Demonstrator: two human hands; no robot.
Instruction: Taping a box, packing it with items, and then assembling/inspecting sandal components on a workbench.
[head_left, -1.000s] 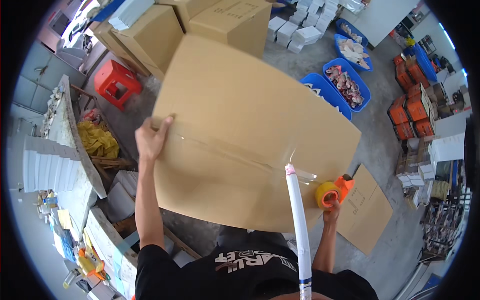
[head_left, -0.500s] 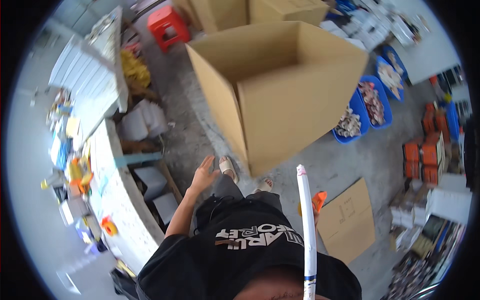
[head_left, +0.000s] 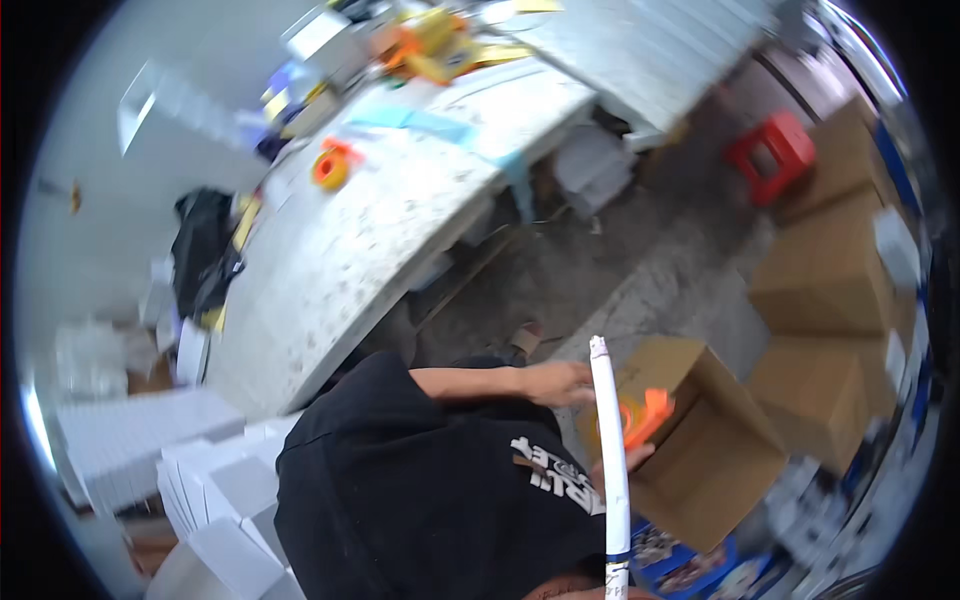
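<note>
My right hand (head_left: 637, 457), half hidden behind a white tube, grips an orange tape dispenser (head_left: 652, 412) that carries a yellowish tape roll. Just left of the tube is my left hand (head_left: 556, 383), its forearm reaching across from the left. Its fingers are blurred and partly covered by the tube, so I cannot tell whether they touch the dispenser. Beyond both hands stands a large open cardboard box (head_left: 715, 455) on the floor, its inside facing up.
A long speckled white workbench (head_left: 350, 265) runs diagonally on the left, with an orange tape roll (head_left: 330, 170) on it. Brown cartons (head_left: 825, 270) and a red stool (head_left: 775, 157) stand at right. Blue bins (head_left: 690, 570) sit low right; white folded boxes (head_left: 220, 490) are stacked lower left.
My view has turned left, bringing the workbench toward the middle and the open box to the lower right. My left hand has moved across, close to the tape dispenser in my right hand.
</note>
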